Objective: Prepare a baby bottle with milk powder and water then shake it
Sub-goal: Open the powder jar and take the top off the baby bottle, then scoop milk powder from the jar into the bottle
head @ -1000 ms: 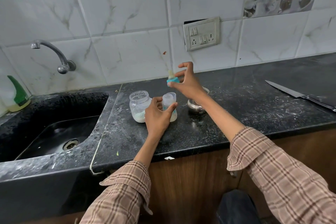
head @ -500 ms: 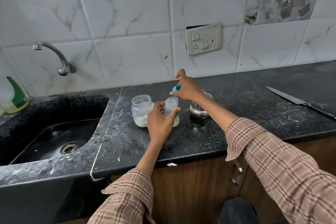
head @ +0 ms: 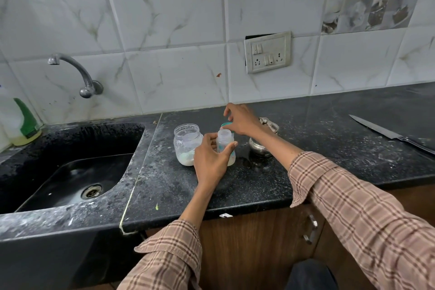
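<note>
A small clear baby bottle (head: 224, 140) stands upright on the black counter (head: 235, 183), its neck open. My left hand (head: 209, 160) is wrapped around its body. My right hand (head: 242, 120) holds the teal nipple cap (head: 226, 125) just behind and above the bottle's mouth; most of the cap is hidden by my fingers. An open glass jar (head: 187, 142) with white milk powder at its bottom stands directly left of the bottle, touching my left hand's side.
A small steel pot (head: 263, 143) sits right of the bottle, behind my right forearm. A long knife (head: 388, 134) lies at the far right. The sink (head: 70, 172) and tap (head: 75, 73) are to the left, with a green-capped bottle (head: 22, 122) in the corner.
My right hand has lowered the teal cap from high above the counter down to the bottle's mouth. My left hand has kept its hold on the bottle.
</note>
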